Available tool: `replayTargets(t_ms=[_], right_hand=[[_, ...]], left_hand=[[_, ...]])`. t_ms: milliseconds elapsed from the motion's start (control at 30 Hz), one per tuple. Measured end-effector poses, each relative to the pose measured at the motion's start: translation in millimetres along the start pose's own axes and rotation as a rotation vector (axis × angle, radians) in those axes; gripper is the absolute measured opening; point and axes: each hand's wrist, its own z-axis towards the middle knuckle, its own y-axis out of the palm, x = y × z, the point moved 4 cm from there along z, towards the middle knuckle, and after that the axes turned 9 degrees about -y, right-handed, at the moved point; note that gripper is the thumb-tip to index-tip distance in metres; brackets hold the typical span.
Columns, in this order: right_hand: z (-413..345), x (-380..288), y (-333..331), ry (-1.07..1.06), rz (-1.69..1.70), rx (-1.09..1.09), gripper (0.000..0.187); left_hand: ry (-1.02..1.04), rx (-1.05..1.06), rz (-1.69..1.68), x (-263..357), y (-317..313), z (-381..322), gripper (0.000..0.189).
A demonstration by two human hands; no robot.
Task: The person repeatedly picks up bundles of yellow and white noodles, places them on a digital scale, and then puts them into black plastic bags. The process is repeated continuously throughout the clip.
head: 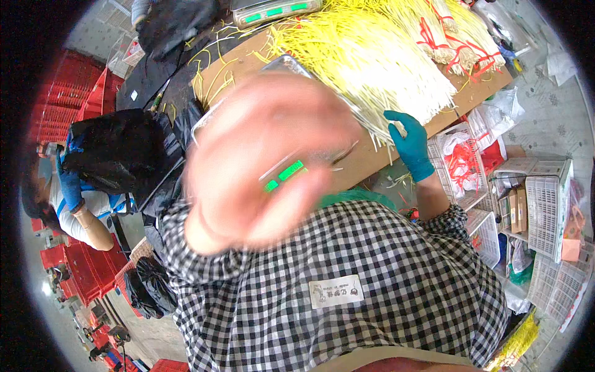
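Observation:
My bare left hand is raised close to the camera and strongly blurred; what its fingers hold cannot be made out. Below it is a digital scale with a lit green display, its platform mostly hidden by the hand. My right hand, in a teal glove, is by the table's near edge with thumb and fingers apart and nothing between them. Just beyond it are the pale ends of a large heap of yellow chives, spread loose over the brown tabletop. Chive bundles with red ties lie farther right.
Another digital scale stands at the far side. To the left, a co-worker's blue-gloved hand is beside black plastic. A white basket of red ties and white crates stand right. Red crates are at lower left.

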Motion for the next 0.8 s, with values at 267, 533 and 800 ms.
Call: replayTargets(t_ms=[267,533,800], right_hand=[[24.4,31.6,49.3,0.003,-0.269,-0.304,0.041],[56.7,13.0,110.5,0.062,-0.588,-0.437,0.058],[39.1,-11.6,145.0,-0.015,-0.466,-0.463,0.057]], left_hand=[[-1.427,0.002,-1.409,-143.9,182.9,-111.3,0.039],[-1.713,0.251,-1.259,-193.7,241.1,-156.2,0.036],[-1.794,0.624,-1.217,-205.3,241.6,-175.8,0.025]])
